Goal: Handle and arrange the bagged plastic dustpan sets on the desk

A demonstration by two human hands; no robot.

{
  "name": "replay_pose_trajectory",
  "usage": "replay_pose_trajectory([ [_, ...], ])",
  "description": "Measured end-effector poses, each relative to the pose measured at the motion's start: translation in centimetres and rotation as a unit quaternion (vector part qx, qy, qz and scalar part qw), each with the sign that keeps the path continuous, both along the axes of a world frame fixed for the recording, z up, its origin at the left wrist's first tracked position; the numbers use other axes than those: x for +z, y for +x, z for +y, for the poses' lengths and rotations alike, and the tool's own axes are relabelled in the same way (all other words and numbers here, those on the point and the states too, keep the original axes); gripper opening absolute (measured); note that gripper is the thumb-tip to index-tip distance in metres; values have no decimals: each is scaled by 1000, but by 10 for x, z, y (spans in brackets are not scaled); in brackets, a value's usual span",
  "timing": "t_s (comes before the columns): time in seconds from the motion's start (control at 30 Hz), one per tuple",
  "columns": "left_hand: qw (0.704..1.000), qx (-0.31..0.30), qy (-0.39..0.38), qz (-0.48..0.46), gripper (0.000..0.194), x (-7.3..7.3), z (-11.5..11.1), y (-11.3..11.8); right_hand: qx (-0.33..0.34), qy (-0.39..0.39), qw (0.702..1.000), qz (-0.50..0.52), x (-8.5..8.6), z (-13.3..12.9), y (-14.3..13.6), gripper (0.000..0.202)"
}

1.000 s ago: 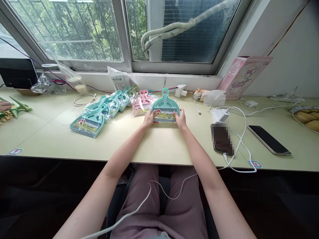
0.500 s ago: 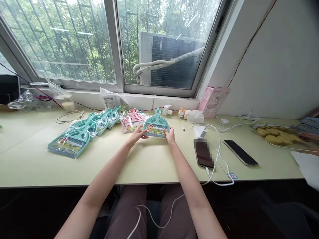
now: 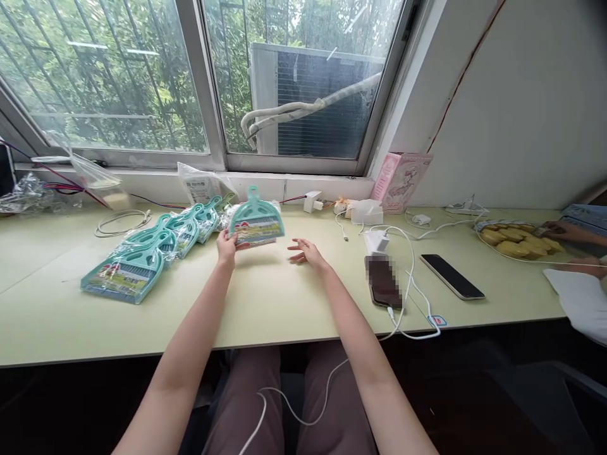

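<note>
Left hand (image 3: 226,245): fingers pinch packaged teal dustpan set (image 3: 256,222) by lower-left edge, lifted off desk (image 3: 265,303). Right hand (image 3: 307,251): fingers spread, empty, at 3 o'clock of set. Row of teal dustpan sets (image 3: 152,249) at 9 o'clock.

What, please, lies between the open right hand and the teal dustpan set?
Nothing: in the head view, only bare table separates the right hand from the teal dustpan set.

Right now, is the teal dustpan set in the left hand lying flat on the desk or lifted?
Lifted: the left hand grips the teal dustpan set by its corner, tilted above the desk.
</note>
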State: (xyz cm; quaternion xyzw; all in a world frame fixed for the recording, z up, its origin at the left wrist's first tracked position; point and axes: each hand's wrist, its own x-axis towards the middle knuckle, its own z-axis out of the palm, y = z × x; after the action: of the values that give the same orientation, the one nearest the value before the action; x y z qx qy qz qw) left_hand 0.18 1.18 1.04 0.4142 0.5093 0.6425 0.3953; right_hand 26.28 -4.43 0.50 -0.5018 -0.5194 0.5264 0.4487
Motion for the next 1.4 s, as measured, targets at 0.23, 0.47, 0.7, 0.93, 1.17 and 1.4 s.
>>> replay_pose_trajectory([
  [0.23,946,196,-191,174,36,-5,7,-32,2,0,1000,-23,-4,1,0,25],
  [0.47,927,221,-183,242,34,-5,9,-26,4,-3,1000,-18,-1,-3,0,24],
  [0.7,939,201,-170,221,35,-8,8,-24,14,-6,1000,-14,-3,3,5,24],
  [0.93,951,169,-57,253,28,-9,-1,7,6,-21,1000,-7,-1,4,8,21],
  [1.17,917,186,-141,322,22,-10,5,-4,1,-8,1000,-13,-6,7,6,20],
  [1.4,900,333,-53,275,34,0,2,-12,4,6,1000,-23,-9,8,5,18],
])
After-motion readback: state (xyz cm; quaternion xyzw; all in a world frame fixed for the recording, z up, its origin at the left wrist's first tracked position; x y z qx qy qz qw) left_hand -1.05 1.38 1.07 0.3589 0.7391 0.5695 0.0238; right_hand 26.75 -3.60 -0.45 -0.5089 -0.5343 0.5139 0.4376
